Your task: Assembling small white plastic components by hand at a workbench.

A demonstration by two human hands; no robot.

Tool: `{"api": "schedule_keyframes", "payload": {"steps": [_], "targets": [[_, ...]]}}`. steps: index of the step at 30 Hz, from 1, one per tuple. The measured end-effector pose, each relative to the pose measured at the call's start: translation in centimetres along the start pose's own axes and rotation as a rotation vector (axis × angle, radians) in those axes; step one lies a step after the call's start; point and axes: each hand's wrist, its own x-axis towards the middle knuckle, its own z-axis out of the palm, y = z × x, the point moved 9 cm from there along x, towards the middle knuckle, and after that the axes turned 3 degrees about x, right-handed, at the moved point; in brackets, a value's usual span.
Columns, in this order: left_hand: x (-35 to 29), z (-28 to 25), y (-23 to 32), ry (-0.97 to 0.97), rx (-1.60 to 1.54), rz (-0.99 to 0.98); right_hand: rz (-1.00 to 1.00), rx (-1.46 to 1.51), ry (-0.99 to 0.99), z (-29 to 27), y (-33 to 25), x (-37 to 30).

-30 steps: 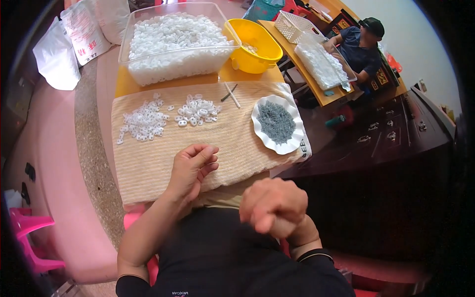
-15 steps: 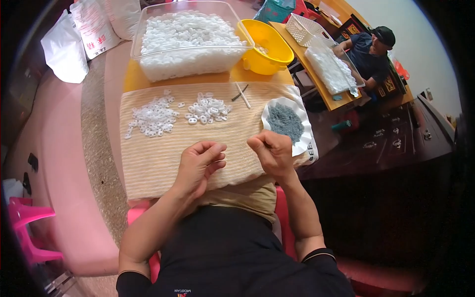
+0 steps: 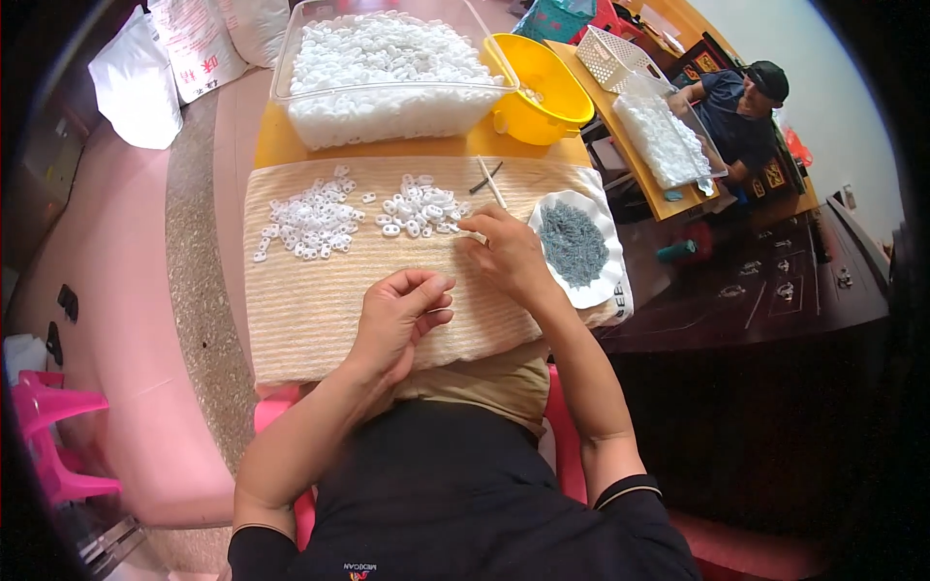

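Note:
Over the striped cloth, my left hand (image 3: 402, 315) is closed in a pinch, thumb against forefinger; whatever it may hold is too small to make out. My right hand (image 3: 509, 254) reaches to the near right edge of a pile of small white two-holed plastic pieces (image 3: 417, 206), its fingers bent and a little apart. A second, larger pile of similar white pieces (image 3: 312, 221) lies to the left. Right of my right hand sits a white fluted plate (image 3: 608, 281) heaped with small grey-blue pieces (image 3: 573, 244).
A white stick (image 3: 492, 184) crosses a dark one (image 3: 486, 177) on the striped cloth (image 3: 300, 320). Behind stand a clear tub (image 3: 281, 92) of white pieces and a yellow basin (image 3: 542, 87). Another person (image 3: 736, 111) works at a table back right; white sacks (image 3: 140, 82) stand back left.
My right hand has moved forward and left from beside the plate to the right-hand pile, its fist loosening. My left hand keeps its pinch. The whole view has shifted slightly.

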Motion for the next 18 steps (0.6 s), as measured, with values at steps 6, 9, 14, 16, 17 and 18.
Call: {"api": "schedule_keyframes", "payload": {"steps": [6, 9, 14, 16, 17, 18], "targets": [[0.2, -0.4, -0.3, -0.014, 0.013, -0.007, 0.011, -0.099, -0.047, 1.2, -0.5, 1.1], [0.3, -0.4, -0.3, -0.018, 0.019, -0.008, 0.031, -0.136, -0.058, 1.8, -0.3, 1.4], [0.2, -0.2, -0.2, -0.013, -0.003, -0.007, 0.029, -0.187, -0.065, 2.4, -0.1, 1.5], [0.1, -0.2, -0.1, -0.001, -0.013, -0.008, 0.018, -0.184, -0.041, 2.3, -0.2, 1.4], [0.1, -0.2, -0.2, 0.001, -0.01, -0.01, 0.007, -0.181, -0.017, 2.1, -0.3, 1.3], [0.1, -0.2, -0.2, 0.003, -0.007, -0.013, 0.006, -0.181, -0.017, 2.2, -0.2, 1.2]]}}
